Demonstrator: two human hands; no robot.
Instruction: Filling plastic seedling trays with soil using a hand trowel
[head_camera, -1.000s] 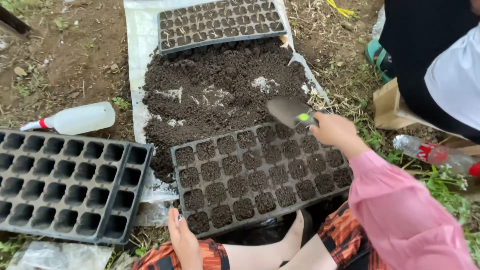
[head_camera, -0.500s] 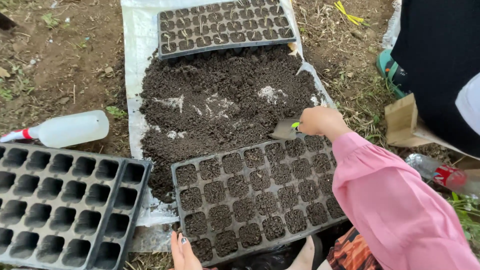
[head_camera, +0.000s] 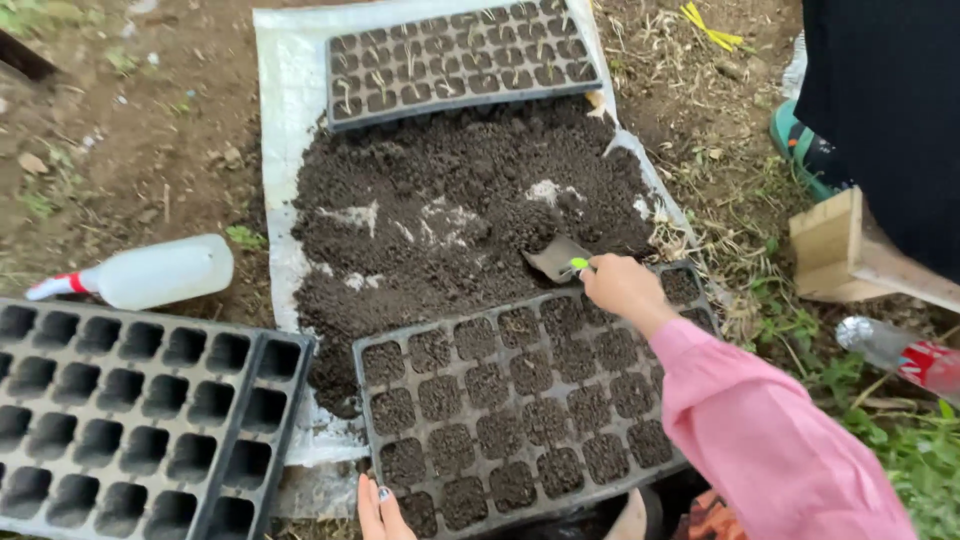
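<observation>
Trowel (head_camera: 556, 259) moved into soil (head_camera: 460, 200); tray (head_camera: 520, 400) filled.

Open soil pile (head_camera: 450, 200) lies free between two trays. The filled seedling tray (head_camera: 520, 400) blocks the near side, a second tray (head_camera: 460, 55) the far side, an empty tray (head_camera: 130, 400) the left.

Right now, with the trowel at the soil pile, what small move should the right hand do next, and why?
Probably push the trowel deeper into the soil pile to load it. The right hand holds it at the pile's near edge, its blade looks almost bare, and the seed tray just below, steadied by the left hand, has cells not filled to the rim.
</observation>
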